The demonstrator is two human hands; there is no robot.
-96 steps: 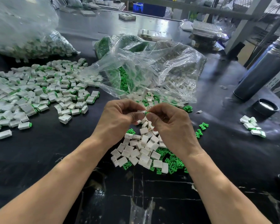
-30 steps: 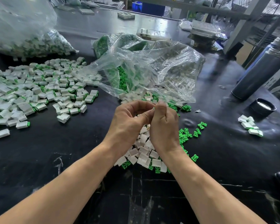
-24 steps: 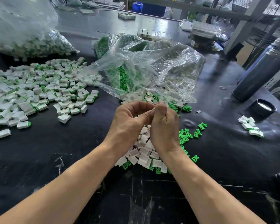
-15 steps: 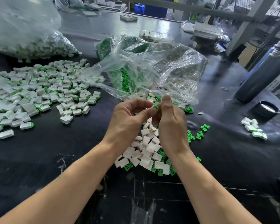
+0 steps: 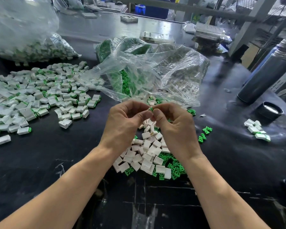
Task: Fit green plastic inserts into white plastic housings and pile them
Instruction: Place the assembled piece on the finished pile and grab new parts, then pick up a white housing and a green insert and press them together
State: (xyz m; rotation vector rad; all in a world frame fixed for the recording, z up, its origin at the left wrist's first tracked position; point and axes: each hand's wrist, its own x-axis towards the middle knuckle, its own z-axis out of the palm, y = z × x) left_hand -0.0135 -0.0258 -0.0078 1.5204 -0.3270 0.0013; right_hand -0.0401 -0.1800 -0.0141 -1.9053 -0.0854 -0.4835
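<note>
Fingertips (image 5: 147, 114) of both hands meet, pinching a green insert (image 5: 151, 109); the housing is probably hidden inside the left hand (image 5: 125, 123). The right hand (image 5: 175, 128) looks to be seating it. Next: press home, then drop it on the finished pile (image 5: 40, 96) at left.

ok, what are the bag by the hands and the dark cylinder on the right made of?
Bag: thin clear plastic film, judging by its crinkles, glare and the parts visible through it. Cylinder: likely metal with a dull dark finish and a soft sheen; coated plastic is possible.
</note>
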